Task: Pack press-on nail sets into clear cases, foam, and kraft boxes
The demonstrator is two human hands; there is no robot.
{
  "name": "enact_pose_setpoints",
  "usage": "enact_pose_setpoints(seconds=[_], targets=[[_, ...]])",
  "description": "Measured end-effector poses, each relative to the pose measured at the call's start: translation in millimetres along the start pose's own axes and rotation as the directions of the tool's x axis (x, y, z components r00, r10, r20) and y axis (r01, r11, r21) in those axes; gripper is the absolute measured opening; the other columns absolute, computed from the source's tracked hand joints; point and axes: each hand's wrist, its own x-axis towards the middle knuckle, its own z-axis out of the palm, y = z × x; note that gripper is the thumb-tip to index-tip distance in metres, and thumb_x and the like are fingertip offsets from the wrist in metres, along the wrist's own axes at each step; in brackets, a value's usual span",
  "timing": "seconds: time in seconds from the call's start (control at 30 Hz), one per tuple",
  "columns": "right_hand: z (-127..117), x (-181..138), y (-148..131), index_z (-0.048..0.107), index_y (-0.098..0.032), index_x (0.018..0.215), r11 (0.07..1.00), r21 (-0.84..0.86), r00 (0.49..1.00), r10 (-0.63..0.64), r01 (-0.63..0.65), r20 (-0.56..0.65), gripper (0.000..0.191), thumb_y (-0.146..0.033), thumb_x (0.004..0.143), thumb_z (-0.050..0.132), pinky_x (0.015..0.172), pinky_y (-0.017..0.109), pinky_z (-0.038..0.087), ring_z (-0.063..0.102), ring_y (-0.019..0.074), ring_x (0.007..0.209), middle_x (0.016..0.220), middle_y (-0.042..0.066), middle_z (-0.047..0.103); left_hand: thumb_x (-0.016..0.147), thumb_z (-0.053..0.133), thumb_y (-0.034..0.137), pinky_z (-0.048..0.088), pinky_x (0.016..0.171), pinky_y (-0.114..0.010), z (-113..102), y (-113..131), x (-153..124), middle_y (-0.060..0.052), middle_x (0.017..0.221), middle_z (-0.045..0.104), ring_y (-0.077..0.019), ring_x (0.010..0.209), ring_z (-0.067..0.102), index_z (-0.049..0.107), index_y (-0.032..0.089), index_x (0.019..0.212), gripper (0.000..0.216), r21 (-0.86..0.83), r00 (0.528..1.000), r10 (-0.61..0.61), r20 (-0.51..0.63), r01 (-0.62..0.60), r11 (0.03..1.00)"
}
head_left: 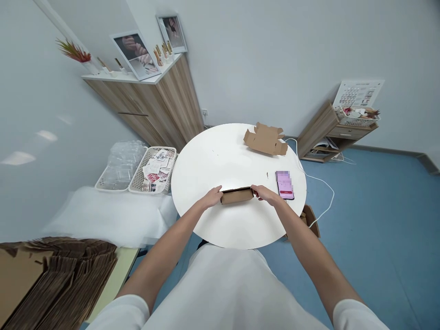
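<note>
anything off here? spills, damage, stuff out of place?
A small dark scrap lies loose on the white table, left of the phone; too small to identify. A white cable loops slackly over the floor at right, possibly a trip risk. Part of the phone's screen looks pixelated. No visible spill; the held box looks undamaged.

Box (237, 196) matt cardboard; tabletop (209, 160) smooth (rather plastic-looking).
</note>
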Motion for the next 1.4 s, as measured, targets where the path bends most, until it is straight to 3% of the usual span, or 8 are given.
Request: enact_pose_setpoints(seconds=[0.1, 0.3, 0.77, 0.97, 1.1, 1.27, 1.4], targets=[[0, 1, 0, 0.046, -0.019, 0.066, 1.000, 0.009, 1.000, -0.004, 0.005, -0.012, 0.030, -0.047, 0.071, 0.040, 0.063, 0.027, 0.035, 0.039, 0.0122, 0.064, 0.074, 0.002, 0.047, 0.073, 0.048, 0.033, 0.041, 0.064, -0.026, -4, -5, 0, -0.005, 0.089, 0.056, -0.0127, 0.069, 0.053, 0.046, 0.019, 0.116, 0.046, -0.106, 0.998, 0.007, 0.069, 0.000, 0.994], [2, 2, -3, 0.047, -0.018, 0.066, 1.000, 0.012, 1.000, 0.001, -0.001, -0.018, 0.032, -0.049, 0.071, 0.039, 0.062, 0.027, 0.035, 0.040, 0.0118, 0.063, 0.075, 0.002, 0.048, 0.068, 0.058, 0.040, 0.044, 0.068, -0.028, -14, -6, 0, -0.006, 0.088, 0.057, -0.0112, 0.069, 0.055, 0.059, 0.016, 0.099, 0.039, -0.277, 0.990, 0.017, 0.137, 0.021, 0.961], [0, 2, 4, 0.049, -0.018, 0.064, 0.997, 0.048, 0.997, -0.067, 0.065, 0.042, 0.030, -0.047, 0.071, 0.044, 0.064, 0.027, 0.035, 0.043, 0.0122, 0.065, 0.075, 0.002, 0.050, 0.067, 0.060, 0.034, 0.044, 0.067, -0.025, -17, -16, 2, -0.005, 0.097, 0.062, -0.0159, 0.080, 0.059, 0.059, 0.020, 0.105, 0.040, 0.049, 0.992, 0.118, 0.050, -0.121, 0.992], [-1, -2, 5, 0.052, -0.018, 0.066, 0.987, 0.129, 0.990, -0.108, 0.095, 0.094, 0.027, -0.045, 0.070, 0.048, 0.065, 0.027, 0.037, 0.046, 0.0113, 0.065, 0.074, 0.002, 0.052, 0.069, 0.057, 0.033, 0.045, 0.071, -0.025, -16, -12, -3, -0.004, 0.102, 0.059, -0.0150, 0.083, 0.058, 0.060, 0.021, 0.103, 0.035, 0.152, 0.975, 0.222, 0.017, -0.223, 0.963], [-2, -6, 4, 0.053, -0.018, 0.066, 0.982, 0.164, 0.986, -0.114, 0.093, 0.122, 0.027, -0.044, 0.069, 0.050, 0.065, 0.026, 0.038, 0.048, 0.0112, 0.064, 0.072, 0.002, 0.053, 0.071, 0.055, 0.034, 0.044, 0.074, -0.026, -16, -9, -5, -0.004, 0.101, 0.059, -0.0150, 0.082, 0.057, 0.059, 0.022, 0.103, 0.035, 0.187, 0.968, 0.252, -0.004, -0.246, 0.951], [1, -7, 0, 0.051, -0.017, 0.061, 0.989, 0.134, 0.994, -0.076, 0.066, 0.074, 0.027, -0.042, 0.068, 0.051, 0.062, 0.025, 0.039, 0.046, 0.0108, 0.060, 0.068, 0.003, 0.054, 0.070, 0.056, 0.035, 0.043, 0.074, -0.027, -16, -7, -5, -0.003, 0.099, 0.059, -0.0160, 0.082, 0.057, 0.061, 0.023, 0.101, 0.034, 0.178, 0.970, 0.242, -0.018, -0.236, 0.955], [2, -7, -4, 0.051, -0.016, 0.058, 0.991, 0.065, 0.991, -0.120, 0.116, 0.058, 0.028, -0.042, 0.070, 0.049, 0.061, 0.024, 0.038, 0.045, 0.0103, 0.059, 0.067, 0.002, 0.054, 0.069, 0.057, 0.036, 0.042, 0.075, -0.026, -16, -6, -4, -0.003, 0.096, 0.061, -0.0169, 0.083, 0.056, 0.062, 0.023, 0.100, 0.034, 0.155, 0.977, 0.210, -0.029, -0.204, 0.967]])
